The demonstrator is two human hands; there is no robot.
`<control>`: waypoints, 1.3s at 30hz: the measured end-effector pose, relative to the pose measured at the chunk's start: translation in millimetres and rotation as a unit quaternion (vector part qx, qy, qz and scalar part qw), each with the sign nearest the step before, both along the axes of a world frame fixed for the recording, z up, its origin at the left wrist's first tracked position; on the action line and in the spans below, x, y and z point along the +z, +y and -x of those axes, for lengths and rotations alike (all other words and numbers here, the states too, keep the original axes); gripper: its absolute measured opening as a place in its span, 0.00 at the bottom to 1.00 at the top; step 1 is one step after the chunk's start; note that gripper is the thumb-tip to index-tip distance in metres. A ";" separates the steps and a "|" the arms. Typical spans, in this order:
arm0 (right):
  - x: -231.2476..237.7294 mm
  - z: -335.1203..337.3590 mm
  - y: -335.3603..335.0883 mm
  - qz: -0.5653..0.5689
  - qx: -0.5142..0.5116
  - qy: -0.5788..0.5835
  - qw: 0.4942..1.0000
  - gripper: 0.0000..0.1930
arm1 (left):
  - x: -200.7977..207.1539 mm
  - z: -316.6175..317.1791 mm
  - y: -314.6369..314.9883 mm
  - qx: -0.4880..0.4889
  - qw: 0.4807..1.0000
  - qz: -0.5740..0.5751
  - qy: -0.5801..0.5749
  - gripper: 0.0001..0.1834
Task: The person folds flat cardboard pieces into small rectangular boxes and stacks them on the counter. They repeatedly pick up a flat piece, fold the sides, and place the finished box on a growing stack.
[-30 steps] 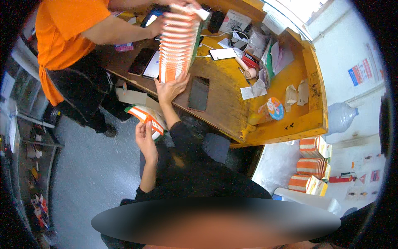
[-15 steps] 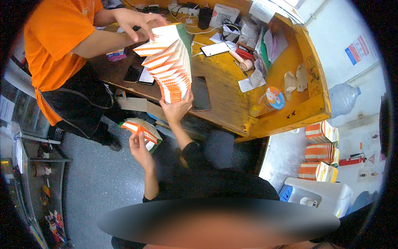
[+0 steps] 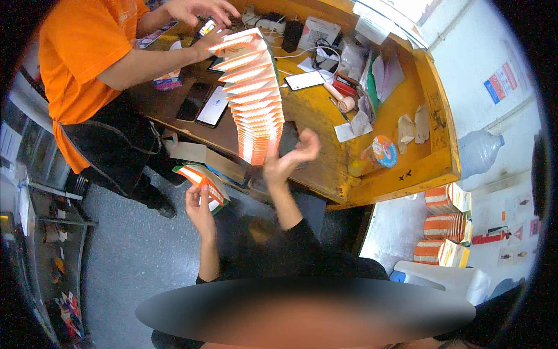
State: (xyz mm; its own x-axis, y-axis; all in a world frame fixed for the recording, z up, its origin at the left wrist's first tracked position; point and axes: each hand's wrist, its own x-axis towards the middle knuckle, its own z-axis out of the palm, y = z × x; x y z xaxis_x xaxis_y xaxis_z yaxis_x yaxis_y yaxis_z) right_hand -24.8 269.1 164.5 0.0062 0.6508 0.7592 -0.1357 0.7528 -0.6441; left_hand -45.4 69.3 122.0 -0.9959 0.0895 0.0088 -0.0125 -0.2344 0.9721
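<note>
A long stack of nested orange-and-white paper food boxes (image 3: 256, 110) fans out over the desk's near edge. My right hand (image 3: 290, 158) is at the stack's lower end, slightly blurred, its fingers spread and pointing right. Whether it still touches the lowest boxes, I cannot tell. Lower left, my left hand (image 3: 199, 206) pinches a single orange, white and green paper box (image 3: 204, 184). A co-worker in an orange shirt has one hand (image 3: 210, 43) at the stack's top end. The co-worker's other hand (image 3: 200, 10) is raised with fingers apart.
On the wooden desk (image 3: 325, 168) lie phones, including a white-screened phone (image 3: 213, 107), cables, papers and a lidded plastic cup (image 3: 378, 154). More stacked paper boxes (image 3: 444, 225) stand on a light surface at right. A metal shelf (image 3: 58, 232) is at far left.
My right hand has opened from around the stack's lower end and swung right. The stack has shifted slightly right and looks more upright. My left hand keeps the single box.
</note>
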 end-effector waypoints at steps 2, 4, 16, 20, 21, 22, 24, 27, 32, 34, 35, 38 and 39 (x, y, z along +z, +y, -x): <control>62.8 15.8 36.7 -0.008 0.014 0.084 0.996 0.35 | -2.1 0.2 -1.9 0.004 1.000 0.000 -0.002 0.08; 129.5 50.0 80.6 -0.113 0.164 0.057 0.978 0.27 | -4.0 0.4 -3.7 0.008 1.000 0.009 0.009 0.07; 184.5 133.2 110.6 -0.194 0.194 -0.673 0.687 0.47 | -10.5 6.4 -7.7 0.002 1.000 -0.019 -0.011 0.08; 109.8 82.6 76.8 -0.253 0.120 -0.664 0.693 0.32 | -15.9 9.2 -6.1 -0.003 1.000 -0.018 -0.016 0.09; 88.4 70.6 63.5 -0.273 0.099 -0.627 0.723 0.28 | -16.3 9.2 -5.5 -0.009 0.999 -0.023 -0.021 0.09; 71.4 62.0 54.0 -0.224 0.085 -0.615 0.751 0.24 | -16.0 9.2 -5.2 -0.013 0.999 -0.018 -0.026 0.09; 41.7 50.0 37.6 -0.176 0.059 -0.553 0.812 0.20 | -13.9 8.9 -4.0 -0.021 0.999 -0.010 -0.028 0.09; 15.8 42.6 25.8 -0.162 0.029 -0.470 0.867 0.17 | -8.5 8.9 -2.1 -0.024 0.999 -0.012 -0.019 0.11; 4.6 29.0 41.7 -0.131 0.080 -0.453 0.878 0.14 | 1.3 7.2 -2.1 -0.031 0.999 0.004 -0.016 0.14; -2.9 24.1 39.7 -0.163 0.069 -0.440 0.881 0.14 | 5.1 6.4 -0.9 -0.025 1.000 -0.013 -0.009 0.14; -8.2 21.3 34.7 -0.185 0.047 -0.449 0.873 0.15 | 7.1 4.7 -0.6 -0.021 0.999 -0.029 -0.011 0.14; -17.6 23.0 27.9 -0.230 0.010 -0.455 0.860 0.18 | 14.2 0.9 -1.4 -0.025 0.999 -0.046 -0.013 0.13; -18.0 26.0 29.2 -0.243 0.008 -0.429 0.870 0.17 | 16.1 -0.7 -1.5 -0.029 0.998 -0.052 -0.009 0.13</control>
State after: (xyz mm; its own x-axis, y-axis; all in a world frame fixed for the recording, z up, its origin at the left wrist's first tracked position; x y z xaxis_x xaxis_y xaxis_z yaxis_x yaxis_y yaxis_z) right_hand -50.8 298.2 146.6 -0.7045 0.2457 0.6659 0.2243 0.9672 -0.1195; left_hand -44.6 67.9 138.2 -0.9892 0.1467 0.0034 -0.0460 -0.3321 0.9421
